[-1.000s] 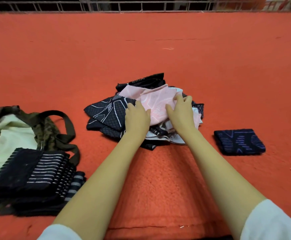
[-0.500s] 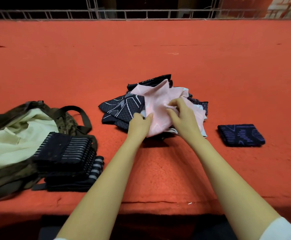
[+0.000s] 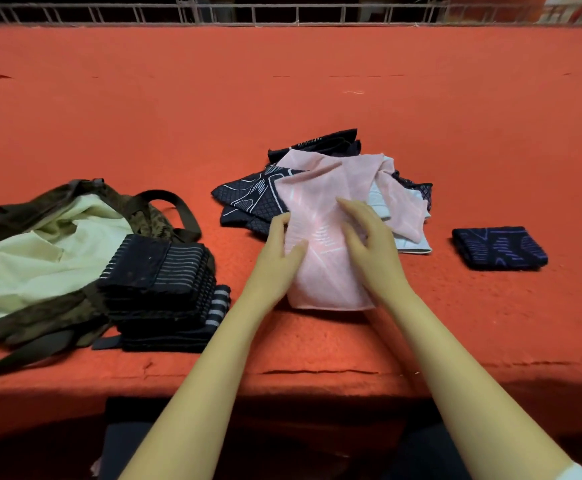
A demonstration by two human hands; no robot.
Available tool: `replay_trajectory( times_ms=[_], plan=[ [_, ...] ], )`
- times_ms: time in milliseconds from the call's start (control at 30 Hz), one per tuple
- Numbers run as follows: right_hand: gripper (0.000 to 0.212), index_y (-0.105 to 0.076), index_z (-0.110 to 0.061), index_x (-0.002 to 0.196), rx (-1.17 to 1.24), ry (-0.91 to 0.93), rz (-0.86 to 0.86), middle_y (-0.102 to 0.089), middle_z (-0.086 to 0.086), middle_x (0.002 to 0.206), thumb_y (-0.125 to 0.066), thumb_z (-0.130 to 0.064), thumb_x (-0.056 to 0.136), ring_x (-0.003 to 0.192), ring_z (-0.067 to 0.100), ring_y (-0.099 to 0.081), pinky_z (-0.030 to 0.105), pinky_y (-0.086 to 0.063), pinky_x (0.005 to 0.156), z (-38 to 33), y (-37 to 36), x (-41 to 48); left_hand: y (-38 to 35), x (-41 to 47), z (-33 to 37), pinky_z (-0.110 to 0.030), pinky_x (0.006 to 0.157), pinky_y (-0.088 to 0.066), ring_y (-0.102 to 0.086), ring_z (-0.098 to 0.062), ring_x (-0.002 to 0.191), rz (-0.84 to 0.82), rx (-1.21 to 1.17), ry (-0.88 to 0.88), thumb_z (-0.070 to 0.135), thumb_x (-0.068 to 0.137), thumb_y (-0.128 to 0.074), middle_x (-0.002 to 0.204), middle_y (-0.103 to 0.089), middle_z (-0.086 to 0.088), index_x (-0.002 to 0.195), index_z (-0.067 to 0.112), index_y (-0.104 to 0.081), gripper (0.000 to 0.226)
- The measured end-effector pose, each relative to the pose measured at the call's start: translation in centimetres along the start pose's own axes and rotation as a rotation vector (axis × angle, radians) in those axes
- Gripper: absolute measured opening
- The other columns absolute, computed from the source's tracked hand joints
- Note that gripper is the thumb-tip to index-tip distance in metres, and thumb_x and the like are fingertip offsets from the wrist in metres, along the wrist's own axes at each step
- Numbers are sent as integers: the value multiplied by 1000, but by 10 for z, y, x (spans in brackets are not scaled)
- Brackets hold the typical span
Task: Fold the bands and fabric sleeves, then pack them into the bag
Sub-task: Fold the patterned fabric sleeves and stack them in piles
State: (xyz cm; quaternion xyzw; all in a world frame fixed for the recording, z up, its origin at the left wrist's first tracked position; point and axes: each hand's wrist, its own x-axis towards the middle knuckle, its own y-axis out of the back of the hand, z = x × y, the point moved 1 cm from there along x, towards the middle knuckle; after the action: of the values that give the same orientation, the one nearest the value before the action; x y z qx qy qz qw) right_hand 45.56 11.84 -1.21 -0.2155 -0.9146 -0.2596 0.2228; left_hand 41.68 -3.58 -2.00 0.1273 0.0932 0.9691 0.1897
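- Fuzzy red felt desk [image 3: 317, 98], pilled texture.
- Thin pink sleeve [image 3: 320, 271], soft, crumpled, faint white lines.
- L hand [image 3: 275, 261] grip pinches its left edge; R hand [image 3: 372, 251] rests flat on top, fingers loose.

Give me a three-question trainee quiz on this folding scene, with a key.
1. True or false: the stack of folded dark striped bands lies right of the open olive fabric bag with pale lining.
2. The left hand and right hand both touch: A the pink patterned fabric sleeve; B the stack; C the bag.
3. Fill in: the lone folded navy piece with purple lines lies ___ of the jumbled dark pile on the red felt table.
Key: 1 true; 2 A; 3 right.
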Motion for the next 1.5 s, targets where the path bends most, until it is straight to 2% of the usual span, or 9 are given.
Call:
replay_trajectory(
  times_ms=[133,233,467,667,800,967,1200,1333,1500],
  plan=[
    [43,-49,-8,135,-30,4,17,-48,11,137,-48,-9,92,130,20,-42,37,-32,112,-8,-9,2,13,-1,6,-17,77,-35,-53,-3,96,152,163,-106,15,96,-48,114,-58,9,131,19,-43,35],
    [47,-41,-4,139,-133,-64,-53,-34,12,143,-53,-9,94,128,8,-31,5,-16,106,4,-21,0,12,6,-14,-24,75,-36,-58,-22,99,162,286,34,19,95,-51,114,-63,-4,131,18,-42,38],
    [62,-33,-15,144,-262,-123,-201,-5,10,155,-58,-5,88,124,5,-33,14,-26,97,32,-32,-28,0,-7,-44,-41,88,-43,-46,-24,119,146,620,77,24,92,-53,132,-43,-7,140,17,-34,53],
    [50,-55,-11,124,-569,26,-91,-33,19,143,-67,-9,76,117,38,-42,47,-39,95,32,-26,-39,-3,-17,-48,-48,71,-50,-52,-35,85,135,851,-219,13,81,-62,101,-51,-15,106,7,-58,26],
    [23,-65,-11,100,-503,209,-301,-54,8,102,-50,-24,88,85,29,-51,42,-47,77,31,-13,-61,3,-35,-50,-40,73,-46,-55,-26,84,-165,815,-320,36,90,-37,90,-51,-2,97,14,-56,30],
    [24,-65,-16,96,-443,118,-347,-52,1,96,-47,-30,88,85,21,-48,36,-42,80,36,-11,-63,6,-45,-49,-34,77,-37,-49,-14,90,-266,810,-334,60,82,-46,96,-50,10,102,29,-56,38],
    [25,-66,-17,96,-414,125,-343,-54,-1,99,-47,-32,88,90,21,-50,43,-45,80,26,-8,-67,1,-46,-47,-30,66,-35,-45,-14,79,-140,876,-501,44,93,-44,89,-52,4,93,20,-63,31],
    [40,-65,-20,100,-440,155,-408,-54,-4,105,-51,-55,86,99,16,-47,35,-39,88,24,-7,-69,2,-44,-45,-37,73,-43,-50,-19,84,-131,820,-448,38,96,-40,92,-54,1,96,17,-61,30],
    [38,-65,-9,96,-397,181,-389,-65,4,99,-42,-39,93,97,22,-59,29,-36,99,28,-8,-64,7,-48,-45,-32,86,-43,-52,-15,94,-153,650,-381,34,90,-50,99,-55,4,99,16,-63,24]
  ],
)
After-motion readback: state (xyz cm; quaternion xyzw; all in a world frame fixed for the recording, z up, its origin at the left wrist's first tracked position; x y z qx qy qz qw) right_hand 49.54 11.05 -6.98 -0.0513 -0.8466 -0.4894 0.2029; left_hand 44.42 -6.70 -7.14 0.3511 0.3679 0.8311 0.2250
